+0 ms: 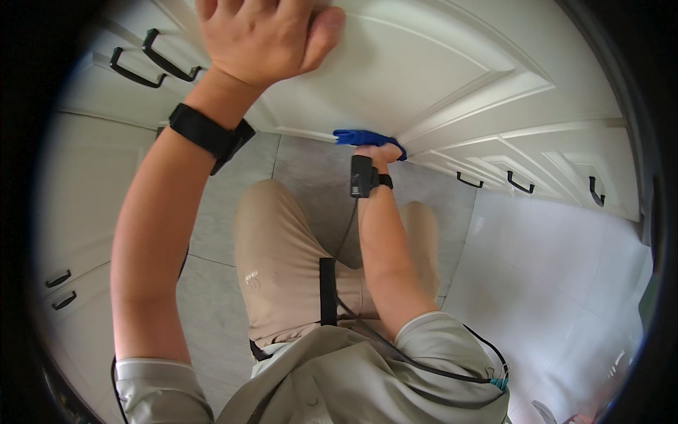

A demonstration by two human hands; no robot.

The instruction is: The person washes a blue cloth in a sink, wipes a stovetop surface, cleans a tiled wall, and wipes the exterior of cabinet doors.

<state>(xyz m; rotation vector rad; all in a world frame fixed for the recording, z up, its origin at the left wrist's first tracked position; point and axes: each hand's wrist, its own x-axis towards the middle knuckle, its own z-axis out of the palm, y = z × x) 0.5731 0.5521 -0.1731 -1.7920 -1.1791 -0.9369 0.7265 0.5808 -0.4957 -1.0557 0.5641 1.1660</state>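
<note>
A blue cloth lies bunched against the lower edge of a white panelled cabinet door. Pressed to it is my right hand, whose fingers are mostly hidden by the cloth. My left hand is up at the top of the view, in front of the same door. Its fingertips are cut off by the picture's edge, so what they touch is hidden.
Black handles stick out from drawers at upper left, from cabinet fronts at right and at far left. Grey floor tiles lie around my knees. A black cable runs across my lap from the right wrist device.
</note>
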